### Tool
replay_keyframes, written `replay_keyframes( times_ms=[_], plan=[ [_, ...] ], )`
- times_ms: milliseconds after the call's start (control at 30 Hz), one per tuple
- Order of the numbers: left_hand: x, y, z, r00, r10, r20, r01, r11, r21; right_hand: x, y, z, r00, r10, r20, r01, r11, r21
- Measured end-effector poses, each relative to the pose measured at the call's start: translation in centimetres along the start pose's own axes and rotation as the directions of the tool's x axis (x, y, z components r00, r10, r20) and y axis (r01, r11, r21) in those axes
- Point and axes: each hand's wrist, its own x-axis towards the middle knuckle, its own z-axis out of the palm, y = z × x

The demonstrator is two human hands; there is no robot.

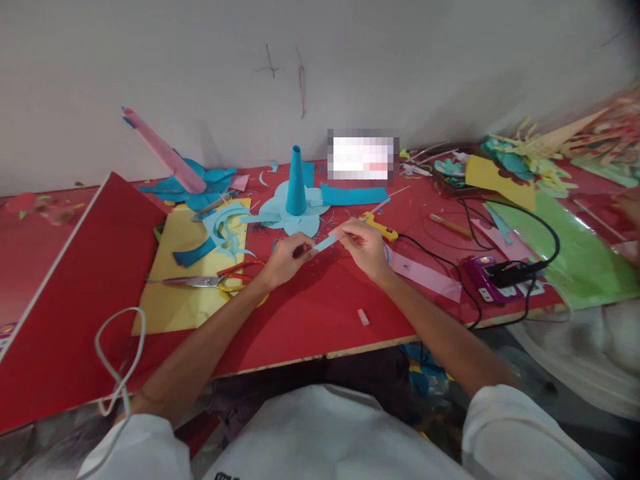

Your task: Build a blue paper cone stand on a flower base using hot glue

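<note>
Between my two hands a short light-blue paper strip (326,243) is stretched above the red table. The fingers of my left hand (290,260) pinch its left end, and my right hand (364,245) pinches the other end. Just behind them a blue paper cone (296,183) stands upright on a light-blue flower-shaped paper base (273,208). A yellow glue gun (383,229) lies right behind my right hand. Scissors (200,282) with red and yellow handles rest left of my left hand, on a yellow sheet (165,307).
A red board (95,267) stands at the left. A pink cone (165,153) leans on blue paper petals. Black cables run to a purple power socket box (483,280) at the right, near a green sheet (580,260). A pink strip (430,275) and small eraser-like piece (363,317) lie nearby.
</note>
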Motion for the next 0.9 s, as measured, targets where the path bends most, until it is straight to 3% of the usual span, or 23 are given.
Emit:
replay_keyframes(
  times_ms=[333,433,633,900],
  plan=[
    [0.0,0.0,0.0,1.000,-0.020,-0.019,0.020,1.000,-0.007,0.2,0.6,-0.9,0.980,0.118,-0.161,-0.114,0.993,0.036],
    [0.0,0.1,0.0,0.999,-0.024,-0.026,0.023,1.000,-0.012,0.3,0.3,-1.0,0.984,0.128,-0.122,-0.123,0.991,0.049],
    [0.1,0.3,-0.1,1.000,-0.016,-0.019,0.017,1.000,0.008,0.3,-0.4,-0.7,0.997,0.039,0.073,-0.037,0.999,-0.022],
    [0.1,0.4,-0.2,0.999,-0.019,-0.025,0.020,1.000,0.007,0.4,-0.4,-1.0,0.997,-0.016,0.076,0.021,0.998,-0.057]
  ],
)
